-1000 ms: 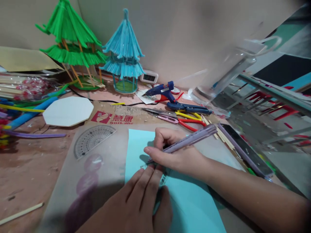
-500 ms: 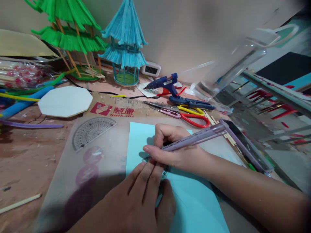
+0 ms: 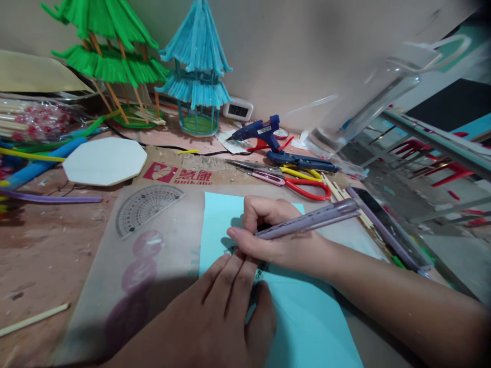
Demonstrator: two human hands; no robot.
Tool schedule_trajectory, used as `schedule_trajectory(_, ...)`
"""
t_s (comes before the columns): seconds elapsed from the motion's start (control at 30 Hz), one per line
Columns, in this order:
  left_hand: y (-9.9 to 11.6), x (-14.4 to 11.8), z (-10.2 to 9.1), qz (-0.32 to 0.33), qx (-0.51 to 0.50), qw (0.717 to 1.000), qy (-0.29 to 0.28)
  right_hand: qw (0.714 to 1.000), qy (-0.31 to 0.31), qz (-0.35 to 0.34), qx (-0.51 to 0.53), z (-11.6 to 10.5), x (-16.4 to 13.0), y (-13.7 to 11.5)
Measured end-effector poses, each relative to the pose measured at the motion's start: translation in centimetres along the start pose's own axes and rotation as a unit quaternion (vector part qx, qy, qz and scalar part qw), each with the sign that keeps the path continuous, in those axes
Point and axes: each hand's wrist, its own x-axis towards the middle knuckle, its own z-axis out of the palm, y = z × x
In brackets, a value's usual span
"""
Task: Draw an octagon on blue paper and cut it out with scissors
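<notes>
My right hand (image 3: 280, 232) is closed around a purple pen (image 3: 307, 221), tilted with its rear end up to the right. The pen's tip is hidden behind my fingers, over a light blue sheet of paper (image 3: 307, 322). Flat on the same sheet lies my left hand (image 3: 226, 301), fingers stretched out and the tips just below the right hand. Dark printed marks (image 3: 261, 272) show beside its fingers; what they belong to is mostly covered. Left of the paper, a clear protractor (image 3: 148, 207) rests on a translucent sheet (image 3: 172, 240).
Scissors (image 3: 307, 188), a blue glue gun (image 3: 261, 130) and a phone-like device (image 3: 387, 227) lie beyond and right of the paper. A white octagonal board (image 3: 105, 161) is at left. Green (image 3: 111, 61) and blue (image 3: 195, 66) model pavilions stand behind, with a clear jug (image 3: 364, 102) at right.
Both hands stay almost where they were, the pen shifting only slightly. The view has moved a little.
</notes>
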Motion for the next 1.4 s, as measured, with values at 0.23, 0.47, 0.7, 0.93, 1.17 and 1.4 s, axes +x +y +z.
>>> schedule_trajectory(0.23,0.2,-0.2,-0.5,-0.012,0.009,1.000,-0.028,1.000,0.008,-0.021,-0.019,-0.2,0.1,-0.1)
schedule_trajectory(0.47,0.2,-0.4,-0.3,-0.018,0.010,1.000,-0.013,0.999,0.018,-0.039,-0.029,-0.3,0.2,-0.1)
schedule_trajectory(0.7,0.4,-0.5,0.0,-0.019,-0.005,1.000,-0.019,0.998,0.026,-0.047,-0.035,-0.8,0.1,0.1)
schedule_trajectory(0.93,0.4,-0.4,0.2,-0.024,0.001,1.000,0.001,0.997,0.033,-0.051,-0.046,-1.2,-0.1,0.4)
schedule_trajectory(1.17,0.2,-0.3,0.3,-0.019,0.011,1.000,0.014,0.996,0.032,-0.066,-0.052,-1.5,-0.2,0.6)
schedule_trajectory(1.4,0.2,-0.6,0.5,-0.027,0.009,0.999,0.024,0.995,0.034,-0.072,-0.064,-1.7,-0.3,0.6)
